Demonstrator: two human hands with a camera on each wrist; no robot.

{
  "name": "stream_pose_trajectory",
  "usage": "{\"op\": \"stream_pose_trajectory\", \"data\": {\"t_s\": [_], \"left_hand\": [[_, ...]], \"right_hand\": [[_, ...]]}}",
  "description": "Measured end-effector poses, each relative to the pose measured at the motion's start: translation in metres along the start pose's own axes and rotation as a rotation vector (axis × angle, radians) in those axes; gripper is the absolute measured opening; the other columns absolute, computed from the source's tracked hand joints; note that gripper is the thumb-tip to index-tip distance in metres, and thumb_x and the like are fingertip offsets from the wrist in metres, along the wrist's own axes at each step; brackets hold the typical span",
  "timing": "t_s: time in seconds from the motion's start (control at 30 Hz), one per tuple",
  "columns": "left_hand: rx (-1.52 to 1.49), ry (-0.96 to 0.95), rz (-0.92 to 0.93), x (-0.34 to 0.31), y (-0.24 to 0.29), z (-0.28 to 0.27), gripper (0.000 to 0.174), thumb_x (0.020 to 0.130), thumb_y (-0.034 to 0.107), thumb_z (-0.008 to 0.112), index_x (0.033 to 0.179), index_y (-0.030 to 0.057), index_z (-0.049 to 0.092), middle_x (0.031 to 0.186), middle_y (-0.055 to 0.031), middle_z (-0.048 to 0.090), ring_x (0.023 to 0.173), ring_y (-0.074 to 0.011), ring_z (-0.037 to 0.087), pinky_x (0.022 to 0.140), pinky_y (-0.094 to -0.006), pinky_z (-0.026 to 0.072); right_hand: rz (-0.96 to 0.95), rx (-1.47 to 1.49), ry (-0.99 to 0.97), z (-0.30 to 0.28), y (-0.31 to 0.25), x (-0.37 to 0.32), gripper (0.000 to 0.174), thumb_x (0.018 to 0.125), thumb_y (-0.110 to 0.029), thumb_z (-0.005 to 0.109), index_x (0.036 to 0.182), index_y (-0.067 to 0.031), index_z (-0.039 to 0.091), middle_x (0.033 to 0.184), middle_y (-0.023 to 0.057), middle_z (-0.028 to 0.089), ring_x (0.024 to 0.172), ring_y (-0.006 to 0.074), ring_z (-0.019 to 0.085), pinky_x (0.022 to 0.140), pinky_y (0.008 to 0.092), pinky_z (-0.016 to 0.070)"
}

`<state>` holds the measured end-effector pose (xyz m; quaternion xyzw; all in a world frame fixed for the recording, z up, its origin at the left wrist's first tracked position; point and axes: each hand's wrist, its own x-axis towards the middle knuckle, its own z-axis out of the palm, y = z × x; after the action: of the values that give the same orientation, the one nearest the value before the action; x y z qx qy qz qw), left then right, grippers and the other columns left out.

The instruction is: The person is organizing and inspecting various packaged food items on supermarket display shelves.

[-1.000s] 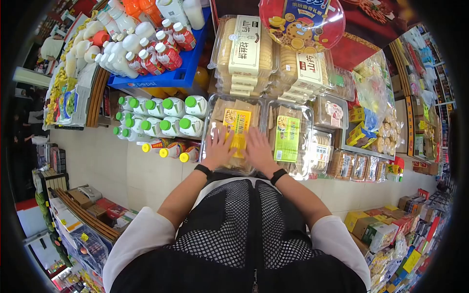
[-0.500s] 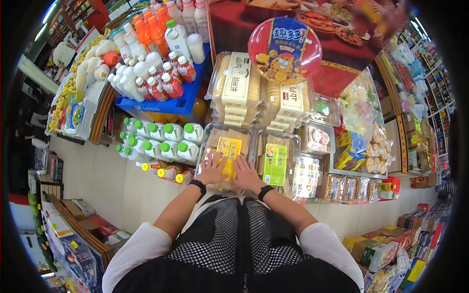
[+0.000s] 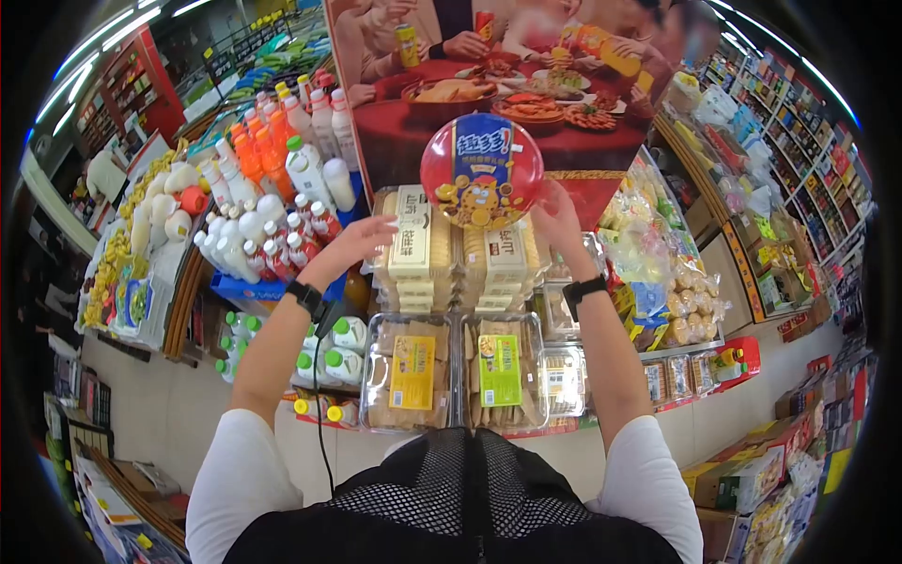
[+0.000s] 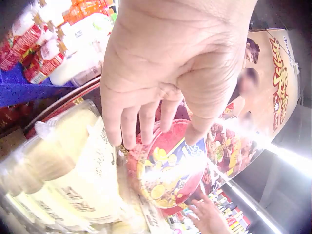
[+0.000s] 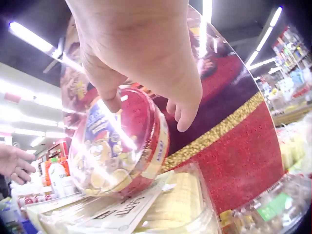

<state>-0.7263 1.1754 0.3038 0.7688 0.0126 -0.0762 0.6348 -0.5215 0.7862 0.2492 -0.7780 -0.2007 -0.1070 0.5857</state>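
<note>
A round red tin of cookies (image 3: 482,174) with a blue label stands tilted on stacked clear packs of pale biscuits (image 3: 413,246). To the tin's left, my left hand (image 3: 360,244) hovers over the edge of the biscuit packs, fingers extended and nothing in it. My right hand (image 3: 560,226) is at the tin's right rim. In the right wrist view its thumb is in front of the tin and its fingers hang loosely beside the rim, not curled round it. Nearer my body lie two clear boxes, one with a yellow label (image 3: 412,371), one with a green label (image 3: 500,369).
A large red poster board (image 3: 601,193) rises behind the tin. Bottles (image 3: 291,169) crowd a blue crate at left, and green-capped bottles (image 3: 329,362) stand below it. Bagged snacks (image 3: 648,244) fill the right side. A black cable (image 3: 324,442) hangs from my left wrist.
Both hands have left the yellow-labelled box, spread apart and moved forward to either side of the round tin. The head view has tilted up, showing more of the poster.
</note>
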Motion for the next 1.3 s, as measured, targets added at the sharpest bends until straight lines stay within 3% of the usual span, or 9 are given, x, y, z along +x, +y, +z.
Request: {"op": "stream_pose_trajectory", "data": {"t_s": [0.13,0.27,0.4,0.5,0.73,0.83,0.9,1.17,1.3], "left_hand": [[-0.193,0.063,-0.010,0.066,0.005,0.008,0.078,0.095,0.027,0.066,0.158,0.0089,0.023,0.147,-0.0062,0.048,0.125,-0.0164,0.052,0.102,-0.0374,0.0439],[-0.139,0.292,-0.068,0.125,-0.007,0.036,0.093,0.093,0.033,0.067,0.161,0.0112,0.007,0.154,-0.0065,0.036,0.132,-0.0205,0.043,0.104,-0.0479,0.0411],[-0.309,0.142,0.015,0.132,0.000,0.061,0.071,0.097,0.028,0.061,0.157,0.0259,0.023,0.144,-0.0008,0.046,0.133,-0.0191,0.044,0.109,-0.0500,0.0352],[-0.371,0.147,0.019,0.124,0.005,0.067,0.063,0.097,0.023,0.059,0.153,0.0270,0.029,0.141,0.0013,0.047,0.124,-0.0172,0.049,0.108,-0.0472,0.0358],[-0.499,0.270,0.311,0.047,0.017,0.072,0.059,0.097,0.012,0.058,0.149,0.0175,0.032,0.142,-0.0011,0.045,0.127,-0.0160,0.046,0.104,-0.0363,0.0393],[-0.628,0.289,0.301,-0.032,0.043,0.077,0.050,0.098,0.011,0.058,0.142,0.0138,0.035,0.140,-0.0019,0.045,0.129,-0.0168,0.047,0.108,-0.0366,0.0403],[-0.737,0.246,0.269,-0.084,0.045,0.092,0.062,0.091,0.010,0.069,0.139,0.0172,0.030,0.139,-0.0023,0.043,0.133,-0.0177,0.044,0.110,-0.0387,0.0405],[-0.711,0.265,-0.239,-0.172,-0.126,0.143,0.081,0.086,0.005,0.074,0.147,0.0152,0.022,0.143,-0.0097,0.043,0.131,-0.0230,0.048,0.107,-0.0403,0.0455],[-0.592,0.290,-0.366,-0.166,-0.227,0.160,0.082,0.090,0.014,0.075,0.147,0.0022,0.018,0.133,-0.0166,0.052,0.119,-0.0226,0.056,0.095,-0.0373,0.0538]], "right_hand": [[0.161,0.100,-0.117,-0.003,0.004,0.019,0.094,0.085,-0.023,0.077,0.154,0.0093,0.022,0.154,0.0244,0.038,0.143,0.0299,0.038,0.115,0.0363,0.0328],[0.189,0.374,-0.199,-0.001,-0.032,0.017,0.100,0.088,-0.011,0.073,0.159,0.0019,0.003,0.154,0.0185,0.039,0.141,0.0237,0.039,0.114,0.0331,0.0329],[0.173,0.571,-0.328,0.012,-0.007,0.027,0.101,0.088,-0.005,0.070,0.160,-0.0020,-0.001,0.154,0.0149,0.039,0.140,0.0212,0.040,0.114,0.0322,0.0328],[0.042,0.526,-0.307,0.023,0.002,0.029,0.099,0.089,-0.003,0.070,0.160,-0.0039,0.000,0.154,0.0125,0.039,0.137,0.0198,0.044,0.112,0.0320,0.0356],[0.083,0.624,-0.101,0.014,-0.098,-0.040,0.084,0.090,-0.002,0.069,0.154,-0.0059,0.015,0.147,0.0140,0.044,0.130,0.0209,0.050,0.102,0.0327,0.0477],[0.142,0.661,-0.085,-0.003,-0.142,-0.101,0.080,0.089,-0.006,0.072,0.149,-0.0077,0.018,0.142,0.0160,0.048,0.125,0.0230,0.055,0.098,0.0343,0.0521],[0.191,0.648,-0.151,-0.012,-0.147,-0.145,0.084,0.086,-0.010,0.077,0.146,-0.0096,0.018,0.138,0.0170,0.051,0.121,0.0245,0.059,0.096,0.0361,0.0541],[0.653,0.520,-0.538,0.010,-0.056,-0.300,0.092,0.087,-0.013,0.078,0.151,-0.0080,0.012,0.135,0.0202,0.054,0.125,0.0249,0.057,0.103,0.0407,0.0496],[0.745,0.344,-0.548,0.041,0.004,-0.343,0.092,0.092,-0.027,0.074,0.154,-0.0020,0.011,0.137,0.0246,0.052,0.126,0.0279,0.056,0.104,0.0388,0.0483]]}}
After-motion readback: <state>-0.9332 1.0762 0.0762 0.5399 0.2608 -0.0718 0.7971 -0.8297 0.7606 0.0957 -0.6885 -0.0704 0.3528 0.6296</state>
